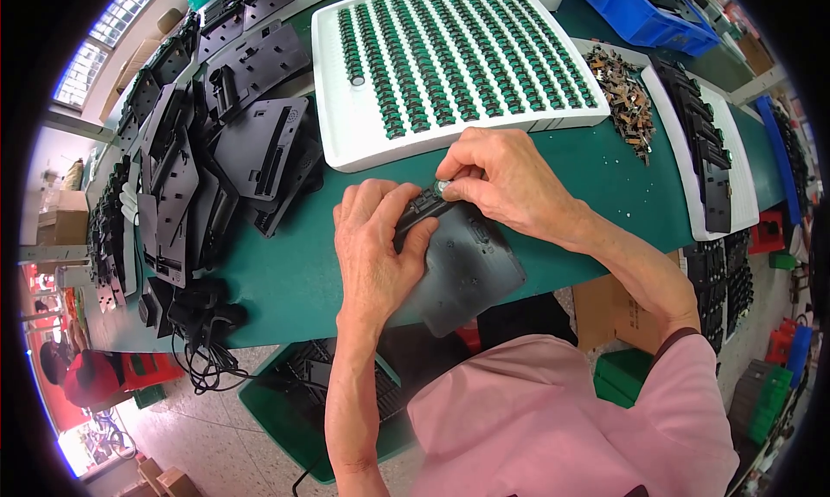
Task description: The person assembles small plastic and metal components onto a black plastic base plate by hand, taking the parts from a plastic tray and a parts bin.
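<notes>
A flat black plastic panel (471,268) is tilted at the table's front edge. My left hand (378,242) grips its raised, ridged end, fingers on top and thumb below. At that same end, my right hand (506,185) pinches a small round part with a pale, shiny face (443,186), which touches or sits just over the panel. My fingertips hide most of the small part. Just beyond both hands lies a white foam tray (339,125) with many rows of small green and black parts (441,108).
Piled black plastic panels (259,151) cover the left side, with black cables (207,350) below. At the right lie a heap of small metal pieces (627,99), a white tray with black parts (735,185) and a blue bin (635,17). A person (86,376) sits far left.
</notes>
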A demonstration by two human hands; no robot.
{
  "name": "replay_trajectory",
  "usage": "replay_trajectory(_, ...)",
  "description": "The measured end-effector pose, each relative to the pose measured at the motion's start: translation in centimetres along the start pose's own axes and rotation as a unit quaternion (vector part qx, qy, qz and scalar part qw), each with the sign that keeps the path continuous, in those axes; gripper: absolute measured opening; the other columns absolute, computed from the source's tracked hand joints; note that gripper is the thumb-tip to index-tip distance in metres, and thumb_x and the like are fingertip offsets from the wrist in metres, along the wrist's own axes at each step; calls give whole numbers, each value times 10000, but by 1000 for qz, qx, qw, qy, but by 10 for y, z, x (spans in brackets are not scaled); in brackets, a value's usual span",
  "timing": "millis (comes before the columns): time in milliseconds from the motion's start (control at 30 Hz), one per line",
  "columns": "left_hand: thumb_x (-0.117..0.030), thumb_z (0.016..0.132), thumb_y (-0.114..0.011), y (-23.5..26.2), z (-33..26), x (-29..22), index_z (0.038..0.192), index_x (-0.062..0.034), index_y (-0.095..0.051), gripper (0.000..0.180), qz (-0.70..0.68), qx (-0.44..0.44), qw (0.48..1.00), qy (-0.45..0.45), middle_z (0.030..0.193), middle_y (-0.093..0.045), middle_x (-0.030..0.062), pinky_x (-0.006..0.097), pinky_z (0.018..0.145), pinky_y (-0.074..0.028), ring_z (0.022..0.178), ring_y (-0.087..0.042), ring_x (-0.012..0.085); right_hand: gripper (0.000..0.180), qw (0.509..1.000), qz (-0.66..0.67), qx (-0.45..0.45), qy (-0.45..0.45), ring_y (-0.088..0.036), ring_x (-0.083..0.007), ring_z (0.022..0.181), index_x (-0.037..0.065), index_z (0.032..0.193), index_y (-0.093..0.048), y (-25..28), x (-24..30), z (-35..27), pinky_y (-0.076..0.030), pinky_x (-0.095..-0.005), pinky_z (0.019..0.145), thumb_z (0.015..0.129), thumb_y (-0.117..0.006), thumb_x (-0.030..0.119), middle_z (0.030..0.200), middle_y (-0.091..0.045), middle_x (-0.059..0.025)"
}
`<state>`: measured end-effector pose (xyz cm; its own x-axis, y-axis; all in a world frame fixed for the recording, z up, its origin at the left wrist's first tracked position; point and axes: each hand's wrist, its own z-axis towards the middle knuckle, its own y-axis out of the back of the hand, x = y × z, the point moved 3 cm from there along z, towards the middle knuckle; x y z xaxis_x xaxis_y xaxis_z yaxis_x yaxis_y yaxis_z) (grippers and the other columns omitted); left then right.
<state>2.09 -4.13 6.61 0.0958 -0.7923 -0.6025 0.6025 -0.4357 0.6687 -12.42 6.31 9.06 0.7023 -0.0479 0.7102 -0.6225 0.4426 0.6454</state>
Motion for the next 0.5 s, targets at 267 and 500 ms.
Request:
replay_trajectory(267, -71, 673, -824, -1, -1, 2, 1025, -49, -689, 378, -3, 5, 1000, 2, 937, -608, 68, 397, 821, -416, 912, -556, 279, 139, 977, 54, 63, -195, -624, -111, 667, -52, 891, -693, 3, 3, 2, -504, -276, 626, 820, -759, 49, 759, -681, -87)
replay_trajectory(500, -71, 678, -821, 1, -1, 2, 1028, -45, -690, 375, -2, 4, 1000, 4, 941, -612, 72, 397, 825, -417, 917, -557, 284, 185, 992, 97, -22, -75, -636, -237, 769, -6, 1011, -710, 9, -12, -10, -506, -357, 715, 841, -715, 68, 841, -640, -105)
